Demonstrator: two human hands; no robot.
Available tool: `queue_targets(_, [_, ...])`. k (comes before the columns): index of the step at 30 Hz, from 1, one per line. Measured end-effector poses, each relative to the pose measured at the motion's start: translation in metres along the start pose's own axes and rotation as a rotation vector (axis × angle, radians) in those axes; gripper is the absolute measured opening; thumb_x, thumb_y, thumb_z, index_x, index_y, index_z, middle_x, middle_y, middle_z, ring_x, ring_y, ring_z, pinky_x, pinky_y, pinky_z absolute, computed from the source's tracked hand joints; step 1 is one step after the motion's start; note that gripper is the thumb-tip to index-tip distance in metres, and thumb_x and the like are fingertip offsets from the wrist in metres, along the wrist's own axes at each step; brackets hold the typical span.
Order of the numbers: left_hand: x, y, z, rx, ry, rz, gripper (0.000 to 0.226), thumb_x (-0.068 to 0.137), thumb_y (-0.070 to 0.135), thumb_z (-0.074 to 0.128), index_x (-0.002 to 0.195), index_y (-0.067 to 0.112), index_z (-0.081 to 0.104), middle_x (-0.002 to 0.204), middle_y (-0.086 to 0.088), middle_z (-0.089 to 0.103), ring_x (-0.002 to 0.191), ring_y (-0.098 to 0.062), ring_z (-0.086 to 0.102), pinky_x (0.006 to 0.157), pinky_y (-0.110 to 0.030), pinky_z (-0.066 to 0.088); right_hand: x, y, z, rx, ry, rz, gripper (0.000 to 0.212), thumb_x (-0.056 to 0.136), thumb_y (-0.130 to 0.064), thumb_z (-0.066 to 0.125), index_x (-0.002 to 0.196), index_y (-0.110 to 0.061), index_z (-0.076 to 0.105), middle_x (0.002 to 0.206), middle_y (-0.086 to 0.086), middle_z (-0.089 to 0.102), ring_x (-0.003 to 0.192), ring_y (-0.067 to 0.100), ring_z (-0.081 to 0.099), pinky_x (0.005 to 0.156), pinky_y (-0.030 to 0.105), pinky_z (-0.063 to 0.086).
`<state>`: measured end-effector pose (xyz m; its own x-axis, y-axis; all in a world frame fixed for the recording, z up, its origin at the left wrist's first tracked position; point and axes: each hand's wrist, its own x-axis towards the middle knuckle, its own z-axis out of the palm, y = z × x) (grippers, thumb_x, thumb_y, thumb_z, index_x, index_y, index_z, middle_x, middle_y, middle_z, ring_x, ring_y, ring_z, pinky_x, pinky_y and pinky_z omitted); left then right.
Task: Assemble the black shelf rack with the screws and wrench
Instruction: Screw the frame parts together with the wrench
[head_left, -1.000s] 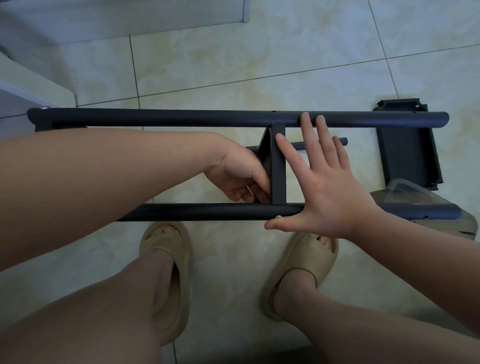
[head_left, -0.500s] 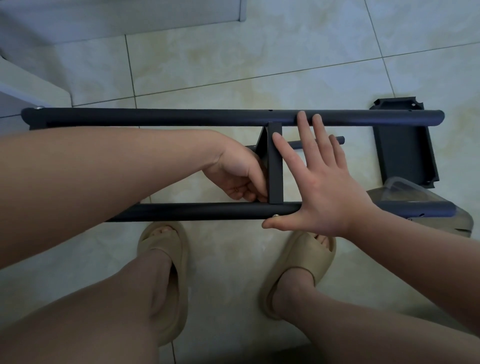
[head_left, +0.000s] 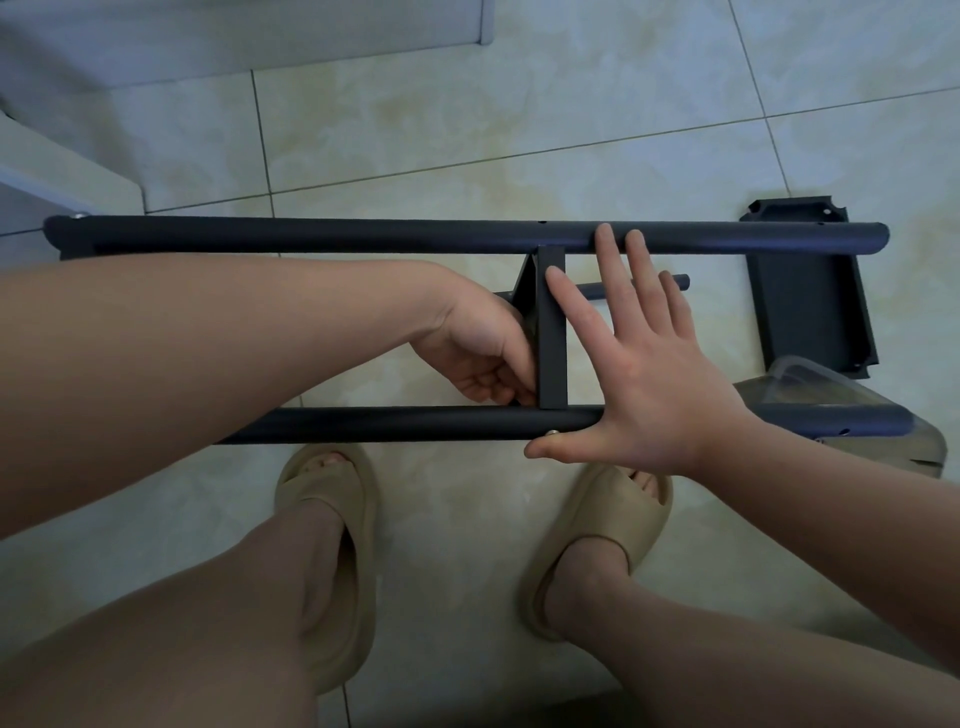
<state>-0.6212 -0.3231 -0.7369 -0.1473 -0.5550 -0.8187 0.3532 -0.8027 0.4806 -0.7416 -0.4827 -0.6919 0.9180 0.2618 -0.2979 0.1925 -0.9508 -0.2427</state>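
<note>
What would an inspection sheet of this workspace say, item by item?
Surface: pale tiled floor.
Job's things: far black metal tube and near black metal tube, joined by a black metal crosspiece; silver screw head on the near tube; black metal shelf panel on the floor at the right.
Clutter: clear plastic container, partly behind the near tube.
Hands: left hand has its fingers curled at the crosspiece, what they hold is hidden; right hand lies flat across both tubes.
Cables: nothing seen.
Surroundings: white furniture; beige slippers.
</note>
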Motion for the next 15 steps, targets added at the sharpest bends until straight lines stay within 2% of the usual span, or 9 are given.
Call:
queue_targets(5, [-0.0019, -0.0015, 0.0002, -0.033, -0.005, 0.014, 0.012, 0.094, 0.002, 0.058, 0.094, 0.011, 0.067, 0.074, 0.002, 0.064, 0.067, -0.010, 0.053, 0.069, -0.021, 0.043, 0.0000, 0.0000, 0.0008, 0.001, 0.006, -0.002, 0.135, 0.061, -0.101, 0.041, 0.163, -0.025, -0.003, 0.167, 0.014, -0.023, 0.153, 0.035, -0.025, 0.123, 0.062, 0.002])
queue_targets(9, [-0.0021, -0.0038, -0.0007, -0.062, -0.015, 0.032, 0.015, 0.094, 0.000, 0.057, 0.101, 0.010, 0.066, 0.083, -0.002, 0.064, 0.071, -0.011, 0.055, 0.073, -0.023, 0.046, 0.0004, 0.0004, 0.0008, 0.002, 0.007, -0.004, 0.134, 0.061, -0.101, 0.041, 0.163, -0.025, -0.003, 0.167, 0.014, -0.024, 0.152, 0.035, -0.025, 0.123, 0.061, 0.001])
queue_targets(12, [-0.0019, -0.0054, -0.0014, -0.082, -0.023, 0.039, 0.017, 0.093, -0.001, 0.057, 0.099, 0.012, 0.067, 0.087, -0.002, 0.065, 0.073, -0.012, 0.057, 0.076, -0.024, 0.047, 0.0001, 0.0003, 0.0010, 0.004, 0.010, -0.004, 0.134, 0.061, -0.101, 0.040, 0.163, -0.026, -0.004, 0.167, 0.014, -0.024, 0.153, 0.035, -0.025, 0.123, 0.061, 0.001])
queue_targets(15, [-0.0027, -0.0049, -0.0045, -0.085, -0.036, 0.021, 0.016, 0.095, 0.006, 0.057, 0.103, 0.014, 0.069, 0.092, 0.000, 0.067, 0.074, -0.012, 0.059, 0.078, -0.026, 0.048, -0.0001, 0.0004, 0.0012, -0.003, 0.008, -0.006, 0.134, 0.062, -0.101, 0.040, 0.163, -0.026, -0.004, 0.167, 0.014, -0.024, 0.153, 0.035, -0.025, 0.123, 0.062, 0.002])
